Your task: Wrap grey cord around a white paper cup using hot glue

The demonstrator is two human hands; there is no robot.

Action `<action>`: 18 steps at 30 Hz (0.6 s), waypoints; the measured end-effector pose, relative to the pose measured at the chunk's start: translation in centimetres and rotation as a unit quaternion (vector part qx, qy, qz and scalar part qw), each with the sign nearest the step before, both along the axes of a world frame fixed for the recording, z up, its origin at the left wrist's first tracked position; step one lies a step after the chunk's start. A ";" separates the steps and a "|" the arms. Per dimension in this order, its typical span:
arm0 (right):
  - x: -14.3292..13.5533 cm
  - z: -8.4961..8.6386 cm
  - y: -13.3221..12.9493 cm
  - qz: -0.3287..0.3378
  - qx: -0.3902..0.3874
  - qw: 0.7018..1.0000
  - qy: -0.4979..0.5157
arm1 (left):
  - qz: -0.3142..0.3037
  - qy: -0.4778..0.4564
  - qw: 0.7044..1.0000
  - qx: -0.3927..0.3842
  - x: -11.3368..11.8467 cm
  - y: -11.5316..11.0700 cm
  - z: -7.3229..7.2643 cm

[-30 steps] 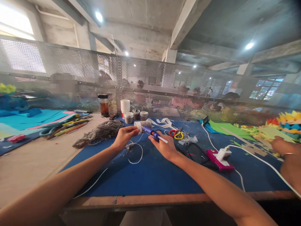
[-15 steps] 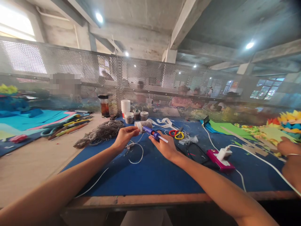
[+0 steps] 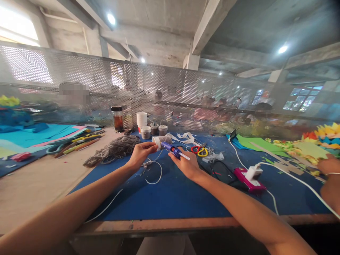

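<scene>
My left hand (image 3: 142,154) pinches a small white cup (image 3: 156,142), tipped on its side. Grey cord seems to wrap the cup's far part, partly behind the tool. In my right hand (image 3: 188,165) is a blue-purple hot glue gun (image 3: 172,149), its nozzle end at the cup and a pale glue stick (image 3: 184,156) poking out of its back. Whether the nozzle touches the cup, I cannot tell. Under the hands a loose white cord (image 3: 160,173) curls on the blue table mat (image 3: 159,202). A heap of grey cord (image 3: 114,150) lies left of my left hand.
Scissors (image 3: 202,152) with red and yellow handles lie beyond my right hand. A pink power strip (image 3: 248,180) with a white plug and cables sits rightward. Small cups (image 3: 146,132) and a jar (image 3: 117,120) stand at the back. Another person's hand (image 3: 329,164) is at far right.
My hands, the cup and the glue gun hold nearly the same position. The other person's hand at far right has shifted slightly to the right.
</scene>
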State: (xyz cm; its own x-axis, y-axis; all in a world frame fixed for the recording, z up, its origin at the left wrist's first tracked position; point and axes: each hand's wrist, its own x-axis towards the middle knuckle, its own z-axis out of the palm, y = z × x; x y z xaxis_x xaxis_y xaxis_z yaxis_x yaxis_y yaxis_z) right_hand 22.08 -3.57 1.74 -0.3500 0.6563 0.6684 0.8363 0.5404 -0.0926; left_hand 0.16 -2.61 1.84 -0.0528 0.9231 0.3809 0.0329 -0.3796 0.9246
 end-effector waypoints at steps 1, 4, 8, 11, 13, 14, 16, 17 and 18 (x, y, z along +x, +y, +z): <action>0.0 0.0 0.0 0.000 0.001 1.000 0.000 | 0.000 0.002 1.000 -0.001 0.0 0.0 0.0; -0.1 0.0 0.1 -0.005 0.007 1.000 -0.001 | -0.002 0.007 1.000 0.000 0.1 -0.2 0.2; -0.1 -0.1 0.2 -0.009 0.008 1.000 0.002 | 0.004 0.005 1.000 0.002 0.1 -0.2 0.2; 0.0 -0.1 0.2 -0.007 0.008 1.000 0.006 | 0.008 0.002 1.000 0.001 0.1 -0.1 0.1; 0.0 -0.2 0.2 -0.006 0.010 1.000 0.007 | 0.005 -0.001 1.000 -0.001 0.1 0.0 0.0; 0.0 -0.2 0.2 -0.006 0.010 1.000 0.007 | 0.004 -0.002 1.000 -0.002 0.1 0.0 0.0; 0.0 -0.2 0.2 -0.008 0.011 1.000 0.005 | 0.002 -0.003 1.000 -0.003 0.1 0.0 0.1; -0.1 -0.2 0.2 -0.009 0.011 1.000 0.005 | 0.001 -0.003 1.000 -0.002 0.1 0.0 0.1; -0.1 -0.3 0.3 -0.010 0.011 1.000 0.005 | 0.000 -0.003 1.000 -0.002 0.1 0.0 0.1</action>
State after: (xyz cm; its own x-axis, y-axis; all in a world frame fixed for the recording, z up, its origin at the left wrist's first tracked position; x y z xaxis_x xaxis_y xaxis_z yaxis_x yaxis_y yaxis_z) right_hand 22.02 -3.31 1.47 -0.3302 0.6484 0.6860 0.8457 0.5260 -0.0902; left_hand 0.22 -2.60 1.95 -0.0552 0.9248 0.3763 0.0279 -0.3753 0.9265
